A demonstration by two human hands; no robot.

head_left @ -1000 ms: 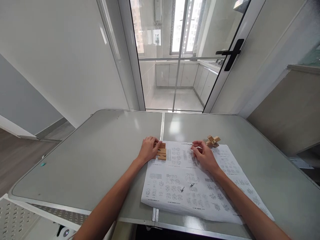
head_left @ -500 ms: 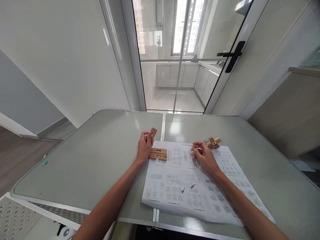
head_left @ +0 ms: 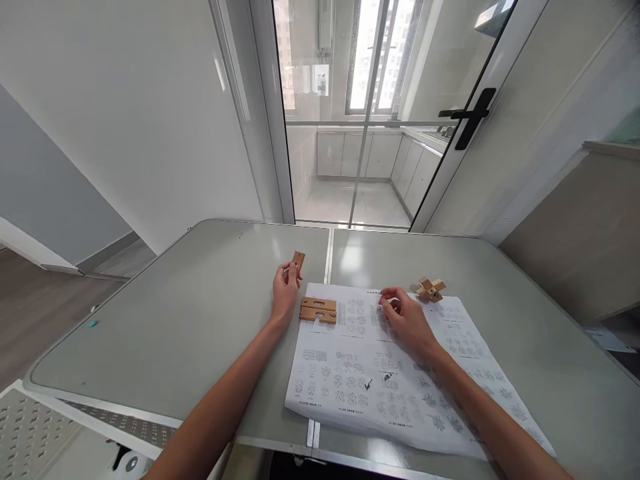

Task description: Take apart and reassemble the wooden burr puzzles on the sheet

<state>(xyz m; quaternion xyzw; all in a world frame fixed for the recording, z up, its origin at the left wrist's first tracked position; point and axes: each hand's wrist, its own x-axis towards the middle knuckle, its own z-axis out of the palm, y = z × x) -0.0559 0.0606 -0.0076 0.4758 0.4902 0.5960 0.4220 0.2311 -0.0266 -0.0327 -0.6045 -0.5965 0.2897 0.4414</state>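
Observation:
My left hand (head_left: 287,288) pinches a small flat wooden puzzle piece (head_left: 299,258), held upright just past the upper left corner of a printed sheet (head_left: 360,373). Two notched, numbered wooden pieces (head_left: 319,310) lie side by side on that corner, to the right of my left wrist. Over the upper middle of the sheet, my right hand (head_left: 404,312) hovers or rests with its fingers curled and thumb near the index finger; nothing shows between them. Beyond it, at the sheet's top edge, sits an interlocked cross of wooden pieces (head_left: 431,289).
The grey table (head_left: 165,320) has a metal seam down its middle. A small teal bit (head_left: 93,323) lies near its left edge. A perforated white surface (head_left: 30,427) is at the lower left. Behind the table stands a glass door with a black handle (head_left: 473,119).
My left hand has shifted slightly left with its wooden piece, uncovering more of the two pieces lying on the sheet. The right hand has drawn in its fingers. The view has shifted a little.

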